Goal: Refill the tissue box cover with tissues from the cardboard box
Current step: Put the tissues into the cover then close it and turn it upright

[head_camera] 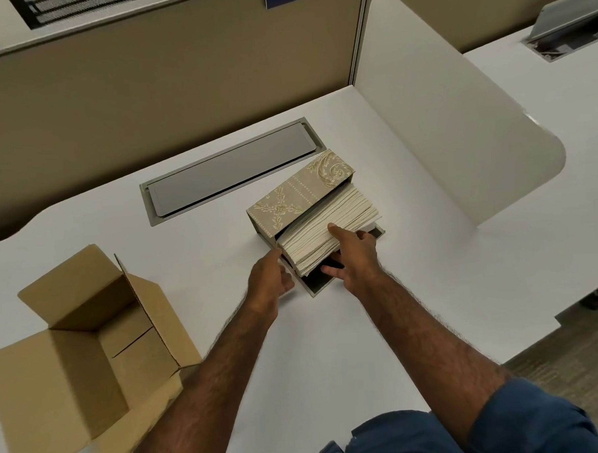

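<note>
A beige patterned tissue box cover (298, 194) lies on its side on the white desk, its open underside facing me. A thick stack of cream tissues (328, 228) sits partly inside it and sticks out toward me. My right hand (352, 255) grips the near end of the stack, thumb on top and fingers underneath. Pressed against the cover's near left corner is my left hand (270, 279). The open cardboard box (90, 338) stands at the left with its flaps up; its visible inside shows no tissues.
A grey cable hatch (230, 167) is set into the desk (189, 265) behind the cover. A white curved divider (440, 117) rises at the right, and a tan partition wall (148, 96) runs along the back. The desk's edge falls away at the right.
</note>
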`<state>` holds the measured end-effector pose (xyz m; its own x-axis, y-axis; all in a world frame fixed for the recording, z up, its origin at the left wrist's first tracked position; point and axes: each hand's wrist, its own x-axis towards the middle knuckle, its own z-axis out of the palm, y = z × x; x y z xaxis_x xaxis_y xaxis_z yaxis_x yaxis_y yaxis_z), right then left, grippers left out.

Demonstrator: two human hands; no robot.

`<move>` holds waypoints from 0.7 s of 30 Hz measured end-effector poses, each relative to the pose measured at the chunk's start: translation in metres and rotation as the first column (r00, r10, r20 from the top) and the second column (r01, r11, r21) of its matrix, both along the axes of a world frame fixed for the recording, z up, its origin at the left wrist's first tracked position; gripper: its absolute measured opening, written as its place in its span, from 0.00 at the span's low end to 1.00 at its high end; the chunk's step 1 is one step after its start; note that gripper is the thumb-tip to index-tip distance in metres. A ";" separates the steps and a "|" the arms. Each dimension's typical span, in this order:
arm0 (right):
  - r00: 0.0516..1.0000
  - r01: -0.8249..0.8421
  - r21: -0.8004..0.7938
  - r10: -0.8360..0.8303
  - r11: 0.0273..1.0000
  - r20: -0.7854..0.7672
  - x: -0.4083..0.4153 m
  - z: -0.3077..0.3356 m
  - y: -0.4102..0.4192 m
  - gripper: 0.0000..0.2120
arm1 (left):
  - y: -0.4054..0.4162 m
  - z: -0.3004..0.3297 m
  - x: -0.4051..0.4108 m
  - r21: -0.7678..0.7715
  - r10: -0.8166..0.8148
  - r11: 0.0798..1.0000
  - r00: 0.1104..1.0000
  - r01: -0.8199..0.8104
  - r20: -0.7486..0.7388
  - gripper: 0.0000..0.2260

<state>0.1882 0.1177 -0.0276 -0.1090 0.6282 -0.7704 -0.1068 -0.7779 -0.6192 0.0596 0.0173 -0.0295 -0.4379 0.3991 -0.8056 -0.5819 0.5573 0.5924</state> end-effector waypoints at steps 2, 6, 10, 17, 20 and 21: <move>1.000 0.010 -0.002 -0.010 1.000 -0.001 0.001 0.000 0.001 0.32 | 0.002 -0.002 0.002 -0.003 0.052 0.999 0.996 -0.052 -0.066 0.13; 1.000 0.023 0.015 -0.023 1.000 0.001 0.001 0.001 0.002 0.31 | 0.004 0.001 0.013 0.102 -0.008 0.995 0.994 0.018 -0.105 0.13; 0.999 0.035 0.021 -0.036 0.999 0.007 0.003 0.002 0.005 0.29 | 0.005 -0.001 0.016 0.133 -0.002 0.991 0.992 0.019 -0.127 0.15; 0.998 0.057 0.027 -0.057 0.998 -0.017 0.002 0.003 0.007 0.28 | 0.002 -0.001 0.015 0.156 0.042 0.988 0.977 -0.009 -0.209 0.12; 0.998 0.058 0.015 -0.058 0.998 -0.031 0.001 0.004 0.008 0.27 | -0.001 -0.003 0.007 0.113 0.124 0.990 0.910 -0.086 -0.395 0.10; 0.998 0.055 0.015 -0.055 0.998 -0.037 0.000 0.004 0.009 0.26 | -0.001 -0.002 0.002 0.125 0.159 0.986 0.855 -0.111 -0.494 0.08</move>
